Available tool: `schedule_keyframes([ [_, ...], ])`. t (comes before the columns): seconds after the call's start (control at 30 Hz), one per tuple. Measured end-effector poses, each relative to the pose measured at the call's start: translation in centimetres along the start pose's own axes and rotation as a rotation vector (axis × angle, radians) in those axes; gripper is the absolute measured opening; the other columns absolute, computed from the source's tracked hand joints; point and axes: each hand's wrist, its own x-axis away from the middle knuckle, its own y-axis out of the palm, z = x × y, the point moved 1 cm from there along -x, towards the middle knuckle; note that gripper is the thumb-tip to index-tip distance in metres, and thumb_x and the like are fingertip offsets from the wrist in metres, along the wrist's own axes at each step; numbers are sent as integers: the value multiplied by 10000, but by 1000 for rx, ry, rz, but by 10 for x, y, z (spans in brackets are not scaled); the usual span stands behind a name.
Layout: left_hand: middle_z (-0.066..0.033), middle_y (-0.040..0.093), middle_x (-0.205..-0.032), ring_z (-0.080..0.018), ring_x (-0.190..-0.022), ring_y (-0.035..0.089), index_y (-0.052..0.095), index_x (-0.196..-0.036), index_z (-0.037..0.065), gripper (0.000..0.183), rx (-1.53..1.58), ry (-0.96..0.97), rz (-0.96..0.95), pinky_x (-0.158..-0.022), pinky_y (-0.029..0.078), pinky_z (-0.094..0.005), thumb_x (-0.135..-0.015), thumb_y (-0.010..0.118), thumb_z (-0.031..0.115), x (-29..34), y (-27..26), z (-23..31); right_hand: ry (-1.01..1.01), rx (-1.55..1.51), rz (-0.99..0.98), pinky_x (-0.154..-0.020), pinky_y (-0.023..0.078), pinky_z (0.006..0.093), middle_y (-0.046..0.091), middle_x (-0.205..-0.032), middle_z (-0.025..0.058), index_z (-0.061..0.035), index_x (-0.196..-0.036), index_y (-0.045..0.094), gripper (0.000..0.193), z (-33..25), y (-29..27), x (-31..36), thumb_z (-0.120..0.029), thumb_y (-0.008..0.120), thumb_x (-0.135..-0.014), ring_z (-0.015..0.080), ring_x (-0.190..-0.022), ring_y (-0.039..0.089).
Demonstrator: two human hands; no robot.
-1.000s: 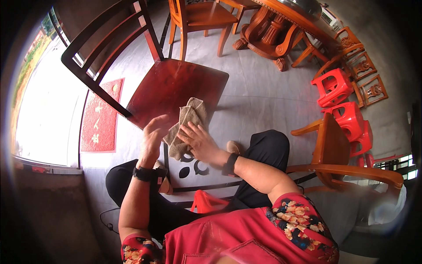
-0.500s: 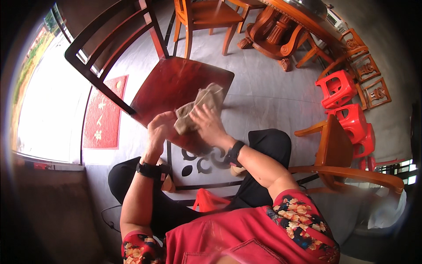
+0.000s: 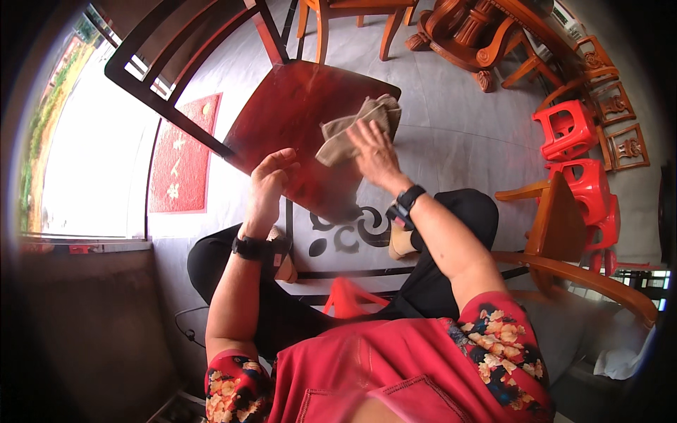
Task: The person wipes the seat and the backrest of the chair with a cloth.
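Observation:
A dark red-brown wooden chair stands in front of me, its slatted back toward the upper left. My right hand presses a folded beige cloth onto the right part of the seat, fingers stretched across it. Part of the cloth bunches up beyond the fingertips, near the seat's far right corner. My left hand is over the seat's near left edge, its fingers loosely bent with nothing visible in them. Whether it touches the wood I cannot tell. Both wrists carry dark bands.
A red mat lies left of the chair by a bright doorway. Red plastic stools and a wooden armchair stand on the right. Beyond are an orange-brown chair and a carved table base. Something red shows between my legs.
My right hand has slid the cloth right and farther across the seat. The left hand stays by the near left edge, its fingers more bent. The whole view has shifted slightly.

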Motion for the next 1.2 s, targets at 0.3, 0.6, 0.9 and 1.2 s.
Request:
schedule_keyframes([
  [0.3, -106, 613, -1195, -173, -1077, 594, 559, -1247, 2, 438, 67, 32, -26, -848, 473, -254, -827, 437, -14, -2, -6, 0, 378, 53, 224, -1160, 171, 531, 194, -1543, 259, -191, -1439, 433, 602, 106, 39, -94, -287, 604, -870, 504, -1403, 160],
  [0.6, -96, 634, -1124, -139, -830, 618, 590, -1196, -11, 394, 23, 73, 36, -680, 491, -239, -818, 476, -11, 5, -4, 7, 439, -306, 360, -1154, 240, 428, 143, -1508, 361, -15, -1473, 304, 615, 50, 62, -18, -197, 525, -929, 471, -1398, 218],
  [0.9, -76, 626, -1135, -141, -998, 611, 592, -1211, 10, 460, -31, 34, -16, -742, 480, -221, -783, 440, -65, -5, 14, -1, 306, -882, 160, -1125, 252, 367, 373, -1458, 210, -19, -1518, 156, 612, -113, 48, 138, -163, 430, -991, 317, -1344, 370],
  [1.2, -84, 629, -1154, -173, -1022, 618, 593, -1210, 7, 477, 7, 15, -37, -799, 484, -250, -764, 433, -52, -6, 16, -2, 436, -942, 415, -1171, 199, 394, 281, -1534, 210, -22, -1491, 275, 582, -38, 61, 45, -200, 459, -969, 337, -1430, 239],
])
